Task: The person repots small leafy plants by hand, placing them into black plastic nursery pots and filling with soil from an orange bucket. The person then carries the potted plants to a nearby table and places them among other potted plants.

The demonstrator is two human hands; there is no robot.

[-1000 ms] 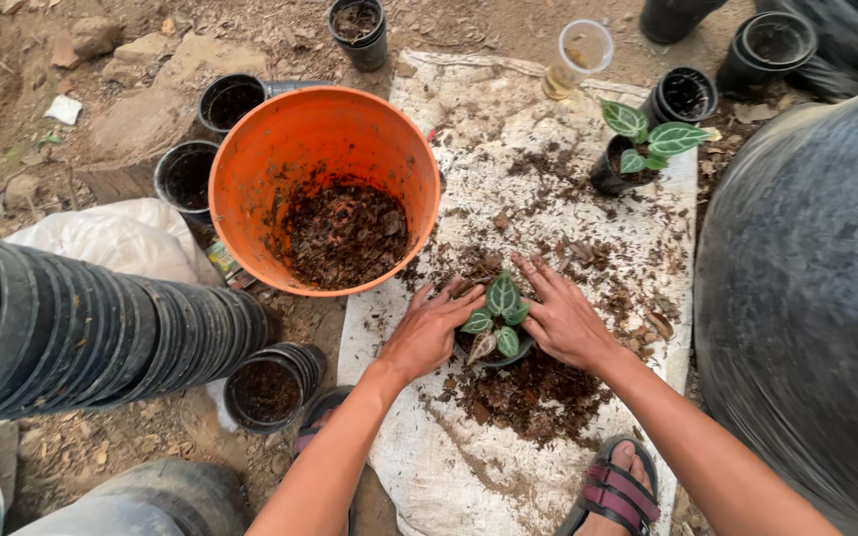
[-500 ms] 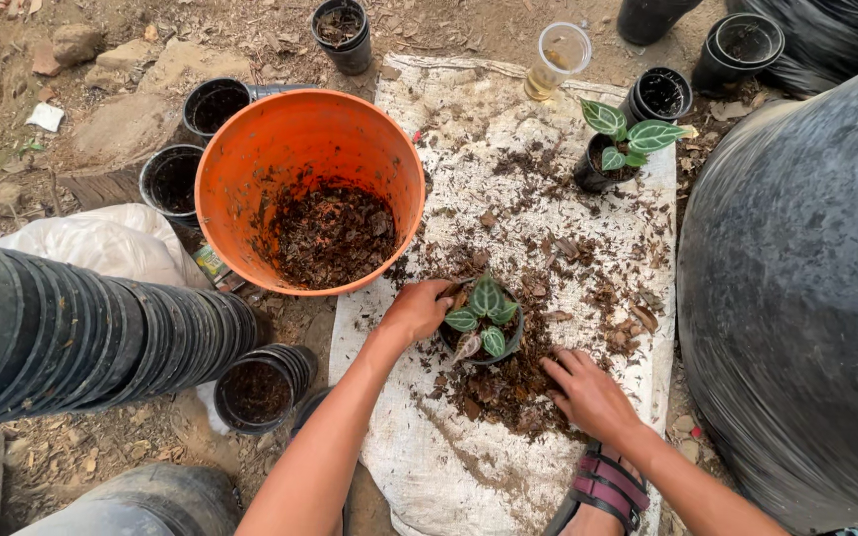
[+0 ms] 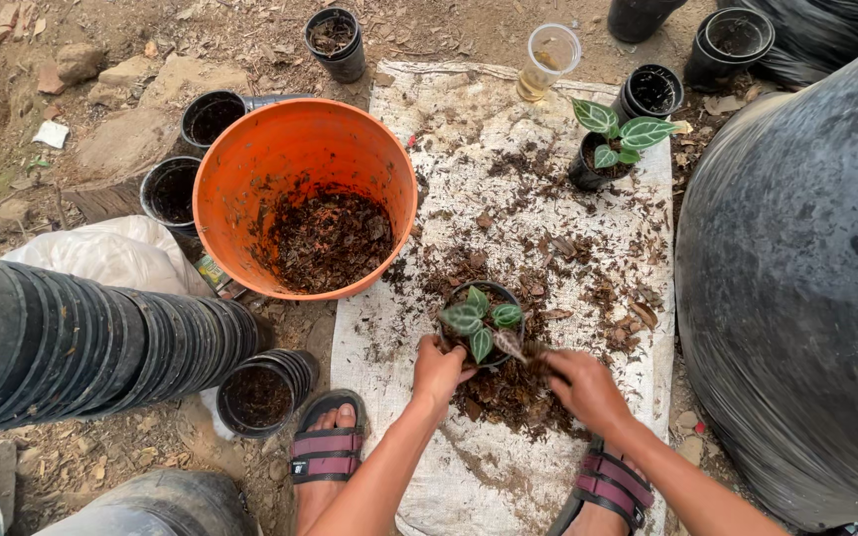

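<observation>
Seedling pot, small, black, holding a green white-veined plant; stands on the white sack, just below-right of the orange bucket; left hand closed on the pot's near rim; right hand to the right of the pot, fingers curled into the soil heap, apparently scooping, grip not clear; bucket part-filled with dark bark mix; second potted plant to the bucket's right; stacked black pots below-left of the bucket.
</observation>
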